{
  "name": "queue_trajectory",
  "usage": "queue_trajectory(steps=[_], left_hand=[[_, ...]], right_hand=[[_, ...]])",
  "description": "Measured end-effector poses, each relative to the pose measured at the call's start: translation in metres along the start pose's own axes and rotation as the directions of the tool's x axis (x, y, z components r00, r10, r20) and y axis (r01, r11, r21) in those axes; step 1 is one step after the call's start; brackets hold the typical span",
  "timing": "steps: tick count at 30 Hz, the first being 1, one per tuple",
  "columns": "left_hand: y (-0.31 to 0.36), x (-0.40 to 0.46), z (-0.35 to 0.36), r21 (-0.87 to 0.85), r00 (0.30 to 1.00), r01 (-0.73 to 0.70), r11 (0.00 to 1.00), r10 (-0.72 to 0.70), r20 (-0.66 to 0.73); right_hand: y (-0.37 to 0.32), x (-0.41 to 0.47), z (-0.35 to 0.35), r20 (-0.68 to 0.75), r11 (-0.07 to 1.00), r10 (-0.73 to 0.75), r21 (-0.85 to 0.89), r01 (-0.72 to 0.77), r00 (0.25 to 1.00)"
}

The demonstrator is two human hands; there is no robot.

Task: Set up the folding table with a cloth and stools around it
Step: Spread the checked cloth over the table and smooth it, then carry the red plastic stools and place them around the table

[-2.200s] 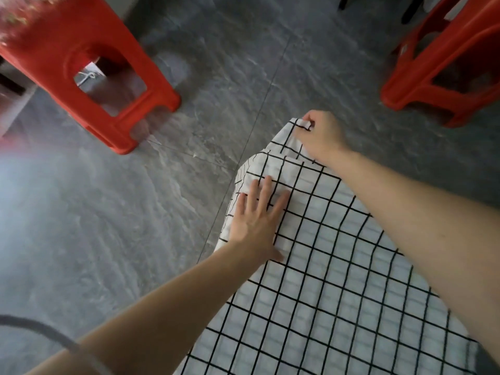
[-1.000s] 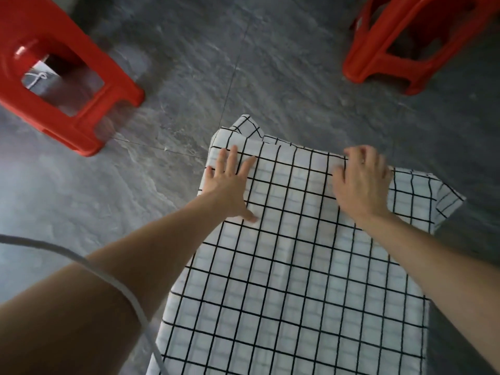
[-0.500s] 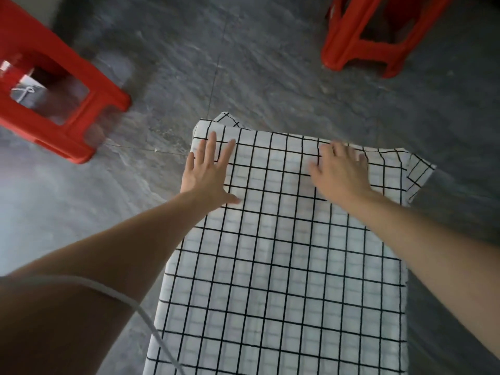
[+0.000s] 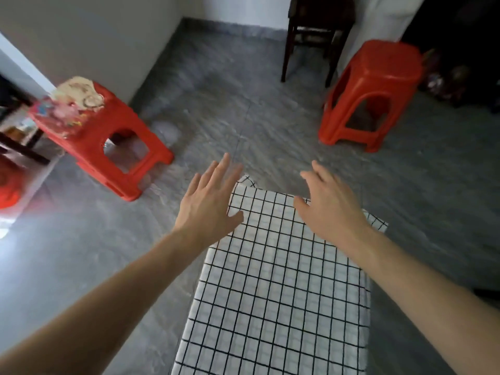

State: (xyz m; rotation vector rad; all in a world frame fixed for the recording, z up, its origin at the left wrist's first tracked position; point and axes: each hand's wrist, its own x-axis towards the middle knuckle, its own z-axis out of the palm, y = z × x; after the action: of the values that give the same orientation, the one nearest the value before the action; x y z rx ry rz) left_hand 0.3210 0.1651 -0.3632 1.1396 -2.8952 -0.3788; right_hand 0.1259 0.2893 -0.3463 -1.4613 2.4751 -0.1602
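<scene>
A white cloth with a black grid [image 4: 273,288] covers the folding table from the bottom centre up to mid-frame, its far corners hanging over the edge. My left hand [image 4: 209,201] is over the cloth's far left corner, fingers straight and spread, holding nothing. My right hand [image 4: 327,205] is over the far right part, fingers relaxed and empty. A red plastic stool [image 4: 370,93] stands on the floor at the far right. Another red stool [image 4: 108,139] stands at the far left with colourful packets [image 4: 70,104] on its seat.
The floor [image 4: 243,112] is grey stone tile. A dark wooden stool [image 4: 316,36] stands at the back by a white wall. A low shelf [image 4: 21,147] with red items is at the left edge, and dark objects [image 4: 446,79] lie at the far right.
Both hands have lifted off the cloth and reach forward past its far edge. The view has tilted up, showing more of the room and both stools whole.
</scene>
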Motion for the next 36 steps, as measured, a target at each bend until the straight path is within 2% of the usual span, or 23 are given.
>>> queue_trajectory(steps=[5,9,12,17,23,26,28,32,36], left_hand=[[0.013,-0.049,-0.123,0.086,0.992,0.044,0.995,-0.034,-0.122],[0.016,-0.111,-0.190,0.091,0.982,0.100,0.991,-0.083,-0.171],[0.013,-0.158,-0.222,0.108,0.974,0.129,0.986,-0.105,-0.203],[-0.001,-0.263,-0.266,0.097,0.938,0.252,0.963,-0.219,-0.269],[-0.025,-0.433,-0.278,0.063,0.859,0.447,0.892,-0.409,-0.307],[-0.036,-0.545,-0.272,0.057,0.777,0.585,0.809,-0.539,-0.326],[-0.038,-0.621,-0.267,0.052,0.697,0.689,0.723,-0.641,-0.322],[-0.029,-0.764,-0.249,0.001,0.491,0.856,0.518,-0.811,-0.318],[-0.008,-0.870,-0.229,-0.033,0.311,0.941,0.337,-0.898,-0.312]], right_hand=[[-0.053,-0.042,-0.101,-0.101,0.989,-0.103,0.095,0.113,0.990],[-0.107,-0.091,-0.157,-0.082,0.963,-0.243,0.098,0.251,0.966],[-0.143,-0.125,-0.185,-0.088,0.934,-0.345,0.061,0.351,0.934],[-0.209,-0.194,-0.219,-0.117,0.880,-0.464,0.049,0.472,0.878],[-0.298,-0.297,-0.205,-0.040,0.781,-0.623,0.028,0.624,0.782],[-0.355,-0.360,-0.181,0.009,0.693,-0.721,0.052,0.719,0.693],[-0.392,-0.405,-0.162,0.037,0.609,-0.793,0.052,0.792,0.608],[-0.461,-0.503,-0.128,0.113,0.406,-0.911,0.083,0.910,0.397],[-0.508,-0.586,-0.102,0.155,0.191,-0.972,0.094,0.977,0.175]])
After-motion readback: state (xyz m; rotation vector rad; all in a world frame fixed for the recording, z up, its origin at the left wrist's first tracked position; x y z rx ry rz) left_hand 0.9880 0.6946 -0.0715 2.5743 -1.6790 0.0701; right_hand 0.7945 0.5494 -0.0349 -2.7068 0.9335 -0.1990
